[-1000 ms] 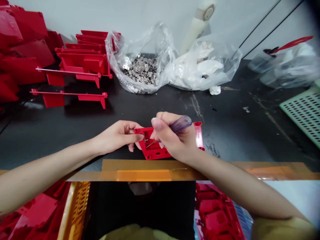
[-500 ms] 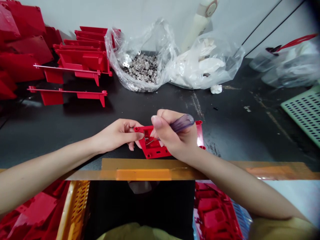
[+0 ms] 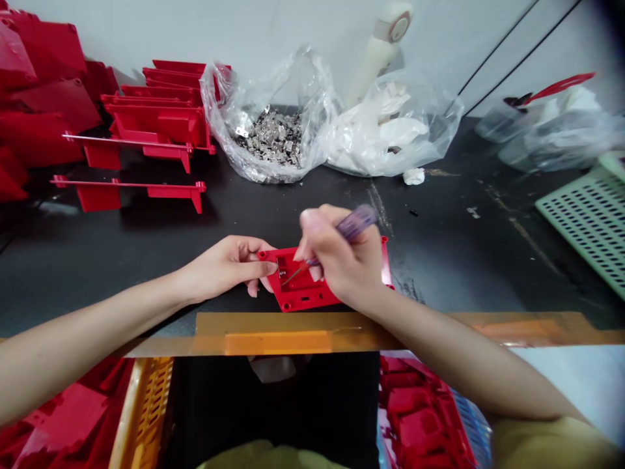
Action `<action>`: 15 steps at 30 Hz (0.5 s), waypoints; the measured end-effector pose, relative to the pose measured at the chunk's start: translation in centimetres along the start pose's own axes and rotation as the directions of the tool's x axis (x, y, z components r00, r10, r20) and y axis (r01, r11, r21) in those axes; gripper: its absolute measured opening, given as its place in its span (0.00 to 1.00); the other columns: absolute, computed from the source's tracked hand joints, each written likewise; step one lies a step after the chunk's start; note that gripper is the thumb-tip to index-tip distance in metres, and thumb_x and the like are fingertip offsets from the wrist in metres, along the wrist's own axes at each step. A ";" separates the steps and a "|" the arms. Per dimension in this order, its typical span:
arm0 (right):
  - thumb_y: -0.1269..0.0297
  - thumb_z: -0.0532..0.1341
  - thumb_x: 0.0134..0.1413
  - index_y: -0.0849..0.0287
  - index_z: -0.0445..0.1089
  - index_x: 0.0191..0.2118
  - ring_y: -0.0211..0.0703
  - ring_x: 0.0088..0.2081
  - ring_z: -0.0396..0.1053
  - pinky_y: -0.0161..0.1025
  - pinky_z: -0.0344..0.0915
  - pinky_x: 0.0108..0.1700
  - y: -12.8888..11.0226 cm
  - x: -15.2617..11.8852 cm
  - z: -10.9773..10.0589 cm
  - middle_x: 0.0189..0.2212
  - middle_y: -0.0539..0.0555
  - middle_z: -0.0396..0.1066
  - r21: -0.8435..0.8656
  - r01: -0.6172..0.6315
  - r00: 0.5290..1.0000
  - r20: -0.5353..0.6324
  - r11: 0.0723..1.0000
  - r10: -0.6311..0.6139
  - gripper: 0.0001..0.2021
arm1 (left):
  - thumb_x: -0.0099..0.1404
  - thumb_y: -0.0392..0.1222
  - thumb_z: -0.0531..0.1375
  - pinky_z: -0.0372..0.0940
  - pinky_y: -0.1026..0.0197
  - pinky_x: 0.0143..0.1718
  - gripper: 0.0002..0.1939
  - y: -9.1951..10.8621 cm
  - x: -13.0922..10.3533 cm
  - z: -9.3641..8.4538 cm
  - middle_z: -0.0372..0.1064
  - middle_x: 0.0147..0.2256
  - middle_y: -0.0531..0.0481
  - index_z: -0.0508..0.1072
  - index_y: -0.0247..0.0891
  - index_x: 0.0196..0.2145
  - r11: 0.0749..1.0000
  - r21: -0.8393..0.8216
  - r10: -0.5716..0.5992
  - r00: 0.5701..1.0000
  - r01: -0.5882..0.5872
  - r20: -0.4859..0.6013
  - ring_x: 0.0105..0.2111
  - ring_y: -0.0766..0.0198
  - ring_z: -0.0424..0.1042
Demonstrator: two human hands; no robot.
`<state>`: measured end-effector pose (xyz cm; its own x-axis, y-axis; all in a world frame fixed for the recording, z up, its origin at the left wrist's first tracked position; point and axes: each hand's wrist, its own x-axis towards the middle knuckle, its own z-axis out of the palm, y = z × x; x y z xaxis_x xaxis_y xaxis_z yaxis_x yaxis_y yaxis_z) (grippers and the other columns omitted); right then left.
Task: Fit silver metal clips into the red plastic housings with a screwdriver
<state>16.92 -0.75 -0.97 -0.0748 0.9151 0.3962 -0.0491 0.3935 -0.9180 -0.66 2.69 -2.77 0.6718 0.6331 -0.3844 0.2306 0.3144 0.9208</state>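
Observation:
My left hand (image 3: 235, 268) is closed on the left end of a red plastic housing (image 3: 303, 294), its thumb on top by a recess. A small metal contact (image 3: 282, 273) sits in that recess, close to the thumb tip. In my right hand (image 3: 344, 264) is a screwdriver (image 3: 359, 222) with a clear purple handle. Its thin shaft slants down to the left, and the tip is inside the recess near the contact. Whether the tip touches the contact I cannot tell. My right hand covers much of the housing's right half.
A clear bag (image 3: 254, 166) of small metal pieces stands behind, beside another bag (image 3: 349, 159) with white items. Red panels (image 3: 156, 120) stand in rows at the left. A green perforated basket (image 3: 581, 208) is on the right. Orange tape (image 3: 278, 342) lines the table's front edge.
The screwdriver's shaft tip has moved slightly toward the near side of the recess, and my right hand has lifted a little. The whole view has shifted slightly.

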 end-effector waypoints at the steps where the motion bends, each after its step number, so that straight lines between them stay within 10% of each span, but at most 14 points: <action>1: 0.58 0.58 0.60 0.59 0.61 0.18 0.29 0.13 0.54 0.32 0.48 0.13 -0.2 0.2 -0.1 0.15 0.46 0.60 0.091 -0.029 0.997 -0.067 0.995 0.035 0.20 | 0.60 0.40 0.63 0.63 0.71 0.23 0.08 0.0 0.0 0.0 0.75 0.26 0.49 0.73 0.31 0.34 1.000 0.001 -0.011 1.000 0.011 0.000 0.19 0.73 0.66; 5: 0.59 0.61 0.54 0.57 0.62 0.24 0.32 0.14 0.62 0.30 0.53 0.11 -1.4 1.4 -1.2 0.20 0.48 0.70 0.268 -0.095 0.974 -0.173 0.959 0.145 0.12 | 0.62 0.39 0.62 0.64 0.71 0.24 0.08 0.2 0.0 -0.3 0.75 0.26 0.49 0.74 0.30 0.36 1.000 -0.023 -0.017 0.999 0.018 0.027 0.20 0.73 0.67; 10: 0.67 0.62 0.50 0.59 0.63 0.23 0.37 0.18 0.69 0.32 0.62 0.17 -2.4 2.0 -2.0 0.21 0.51 0.72 0.231 -0.283 0.959 0.044 0.931 0.280 0.09 | 0.63 0.39 0.61 0.66 0.72 0.26 0.08 0.4 -0.1 -0.5 0.75 0.27 0.50 0.75 0.31 0.37 0.999 -0.039 -0.022 0.996 0.025 0.085 0.21 0.73 0.69; 15: 0.59 0.60 0.58 0.59 0.60 0.17 0.31 0.16 0.60 0.32 0.57 0.18 -2.1 1.3 -0.8 0.15 0.47 0.62 0.018 -0.182 0.981 0.069 0.983 0.180 0.21 | 0.63 0.37 0.60 0.67 0.71 0.27 0.08 0.5 -0.2 -0.4 0.76 0.28 0.49 0.76 0.31 0.38 0.998 -0.056 -0.021 0.995 0.026 0.100 0.22 0.72 0.70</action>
<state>17.72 -0.31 1.46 -0.1512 0.9627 0.2243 -0.0526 0.2188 -0.9744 -0.97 3.04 -2.30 0.7339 0.5526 -0.3950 0.2087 0.3700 0.9053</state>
